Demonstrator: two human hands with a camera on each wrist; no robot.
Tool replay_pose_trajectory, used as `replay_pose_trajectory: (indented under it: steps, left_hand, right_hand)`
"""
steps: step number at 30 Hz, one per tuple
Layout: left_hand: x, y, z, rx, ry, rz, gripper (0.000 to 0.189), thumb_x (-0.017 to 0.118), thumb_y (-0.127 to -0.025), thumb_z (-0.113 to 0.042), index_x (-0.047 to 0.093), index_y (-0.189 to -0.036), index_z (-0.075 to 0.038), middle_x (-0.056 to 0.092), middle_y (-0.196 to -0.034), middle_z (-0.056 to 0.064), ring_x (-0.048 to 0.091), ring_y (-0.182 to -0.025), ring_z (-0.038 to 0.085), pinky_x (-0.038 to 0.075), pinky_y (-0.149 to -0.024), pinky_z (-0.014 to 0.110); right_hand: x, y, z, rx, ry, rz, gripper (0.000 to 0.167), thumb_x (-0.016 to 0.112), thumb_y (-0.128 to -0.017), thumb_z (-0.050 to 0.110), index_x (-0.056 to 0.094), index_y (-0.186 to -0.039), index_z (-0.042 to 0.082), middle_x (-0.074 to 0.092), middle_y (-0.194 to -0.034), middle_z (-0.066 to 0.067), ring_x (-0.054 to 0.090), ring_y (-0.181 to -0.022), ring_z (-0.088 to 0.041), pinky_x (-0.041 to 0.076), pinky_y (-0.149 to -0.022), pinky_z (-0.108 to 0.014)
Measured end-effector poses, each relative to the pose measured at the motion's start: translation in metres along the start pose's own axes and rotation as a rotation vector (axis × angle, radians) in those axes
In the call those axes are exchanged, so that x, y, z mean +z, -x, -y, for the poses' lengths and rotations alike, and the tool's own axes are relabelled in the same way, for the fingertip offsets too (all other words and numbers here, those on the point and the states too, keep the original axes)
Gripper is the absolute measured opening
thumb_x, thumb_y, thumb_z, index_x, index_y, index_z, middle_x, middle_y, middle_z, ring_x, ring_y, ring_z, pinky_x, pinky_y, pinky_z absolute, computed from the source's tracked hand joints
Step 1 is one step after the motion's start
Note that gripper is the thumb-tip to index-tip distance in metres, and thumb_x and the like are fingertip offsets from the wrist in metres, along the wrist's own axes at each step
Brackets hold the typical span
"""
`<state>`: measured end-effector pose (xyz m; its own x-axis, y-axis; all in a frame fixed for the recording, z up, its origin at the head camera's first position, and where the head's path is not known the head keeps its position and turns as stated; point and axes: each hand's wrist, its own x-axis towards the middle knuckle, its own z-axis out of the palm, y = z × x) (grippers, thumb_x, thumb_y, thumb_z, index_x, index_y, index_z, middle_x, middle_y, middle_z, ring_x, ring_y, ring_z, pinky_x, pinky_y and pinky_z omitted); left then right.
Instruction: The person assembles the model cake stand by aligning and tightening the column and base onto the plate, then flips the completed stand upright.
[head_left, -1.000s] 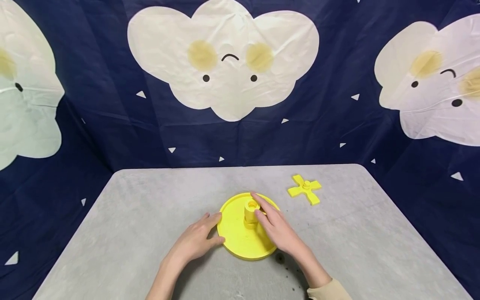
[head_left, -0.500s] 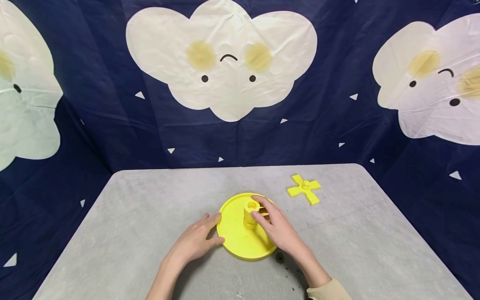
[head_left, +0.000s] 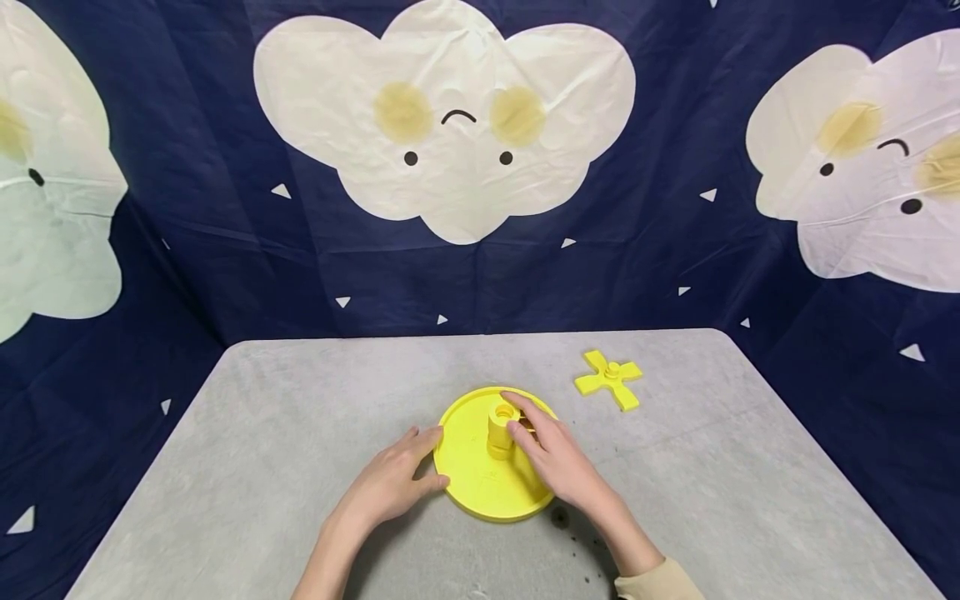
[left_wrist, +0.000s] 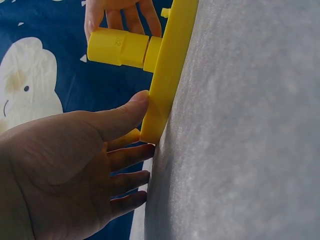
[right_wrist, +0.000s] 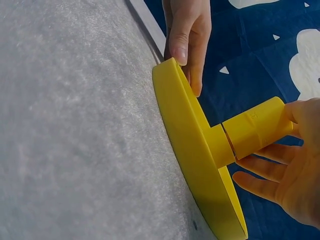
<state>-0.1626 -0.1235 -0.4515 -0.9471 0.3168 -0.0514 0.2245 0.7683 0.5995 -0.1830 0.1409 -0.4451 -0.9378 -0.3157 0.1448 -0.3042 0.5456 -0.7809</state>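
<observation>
A round yellow base [head_left: 472,492] with a raised rim lies flat on the table. My left hand [head_left: 393,475] holds its left edge, with thumb and fingers spread along the rim; the left wrist view shows the thumb [left_wrist: 137,102] against it. From the base rises a short yellow post [right_wrist: 218,145]. A hollow yellow cylinder [head_left: 501,429] stands upright on that post, with a thin seam between them in the right wrist view. My right hand [head_left: 551,454] grips the cylinder from the right, thumb in front and fingers behind.
A yellow cross-shaped piece [head_left: 610,377] with a small central knob lies at the table's back right. The grey table [head_left: 300,417] ends at a dark blue curtain [head_left: 465,287] printed with clouds. Dark specks mark the table near the right wrist.
My right fingers and thumb have shifted slightly around the cylinder and the fingers bend more now. The left hand, base and cross-shaped piece stay in place.
</observation>
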Motion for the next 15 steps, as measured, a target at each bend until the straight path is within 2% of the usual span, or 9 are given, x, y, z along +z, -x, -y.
replay_pose_trajectory:
  steps: [5, 8, 11, 15]
  left_hand:
    - [0.001, -0.0011, 0.0003, -0.014, 0.004, 0.007, 0.071, 0.077, -0.092, -0.034, 0.05, -0.152, -0.008, 0.052, -0.158, 0.011, 0.038, -0.152, 0.042, 0.033, -0.124, 0.062]
    - [0.0017, -0.0021, 0.0007, -0.022, 0.004, 0.01, 0.071, 0.076, -0.092, -0.034, 0.05, -0.152, -0.008, 0.052, -0.158, 0.01, 0.037, -0.153, 0.041, 0.033, -0.124, 0.061]
    - [0.0021, -0.0023, 0.0009, -0.021, 0.003, 0.009, 0.071, 0.076, -0.092, -0.033, 0.05, -0.152, -0.008, 0.052, -0.158, 0.01, 0.038, -0.152, 0.041, 0.033, -0.124, 0.061]
    - [0.0024, -0.0021, 0.0013, -0.017, 0.001, 0.005, 0.071, 0.076, -0.092, -0.033, 0.05, -0.152, -0.007, 0.052, -0.157, 0.011, 0.038, -0.152, 0.041, 0.034, -0.124, 0.061]
  right_hand:
    - [0.0015, -0.0005, -0.0004, -0.005, 0.0, -0.038, 0.045, 0.054, -0.107, 0.036, 0.051, -0.15, 0.02, 0.068, -0.132, 0.0, 0.067, -0.116, -0.015, 0.059, -0.099, -0.036]
    - [0.0026, -0.0006, -0.0016, 0.011, 0.015, -0.073, 0.045, 0.059, -0.105, 0.038, 0.053, -0.146, 0.021, 0.07, -0.127, -0.003, 0.069, -0.111, -0.017, 0.06, -0.095, -0.036]
    - [0.0025, -0.0004, -0.0018, 0.02, 0.018, -0.089, 0.047, 0.06, -0.103, 0.041, 0.052, -0.147, 0.024, 0.069, -0.128, -0.005, 0.069, -0.11, -0.019, 0.061, -0.094, -0.038]
    - [0.0007, 0.0001, -0.0005, 0.01, -0.001, -0.071, 0.052, 0.059, -0.104, 0.042, 0.047, -0.153, 0.029, 0.065, -0.137, -0.003, 0.066, -0.118, -0.018, 0.06, -0.098, -0.039]
